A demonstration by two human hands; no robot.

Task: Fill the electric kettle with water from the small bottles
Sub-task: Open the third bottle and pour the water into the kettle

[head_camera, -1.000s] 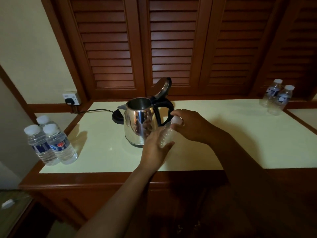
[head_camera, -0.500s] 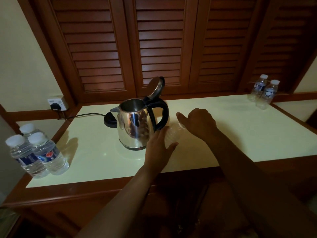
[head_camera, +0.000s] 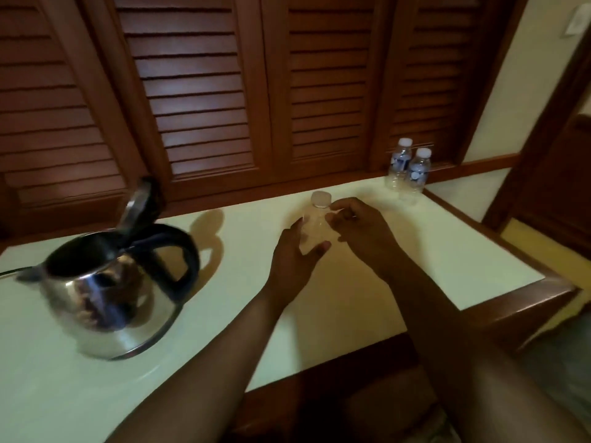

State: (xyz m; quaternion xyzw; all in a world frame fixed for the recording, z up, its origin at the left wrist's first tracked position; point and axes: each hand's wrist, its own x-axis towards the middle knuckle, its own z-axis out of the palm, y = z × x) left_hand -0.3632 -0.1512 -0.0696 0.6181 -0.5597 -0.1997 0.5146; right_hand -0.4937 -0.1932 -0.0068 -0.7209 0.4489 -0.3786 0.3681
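— Since you only have the head view, what is hard to make out for you?

— Your small clear bottle [head_camera: 313, 228] is nearly see-through against the pale table [head_camera: 399, 251]; whether it holds water you cannot tell. Your left hand [head_camera: 295, 254] covers its lower body, fingers [head_camera: 316, 247] curled round it, gripping. Your right hand [head_camera: 358, 228] hides its right shoulder; the thumb and forefinger seem to pinch just under the white cap [head_camera: 320, 199], though blur softens that contact. The kettle [head_camera: 108, 282] is smeared too, its spout end close to the left frame edge.

— And the edges, the room for your hands?

— The bottle stands upright toward the table's back right part. A wooden rim [head_camera: 524, 292] borders the table's right and near sides, well apart from your hands. Bare table lies between the bottle and the kettle.

— What else is around you?

— The kettle sits to the left with its lid [head_camera: 137, 203] tipped up and its black handle [head_camera: 179, 254] facing the bottle. Two capped bottles [head_camera: 407, 169] stand together at the far right corner, against the louvred wooden doors [head_camera: 256, 91]. Nothing lies between your hands and the kettle's mouth.
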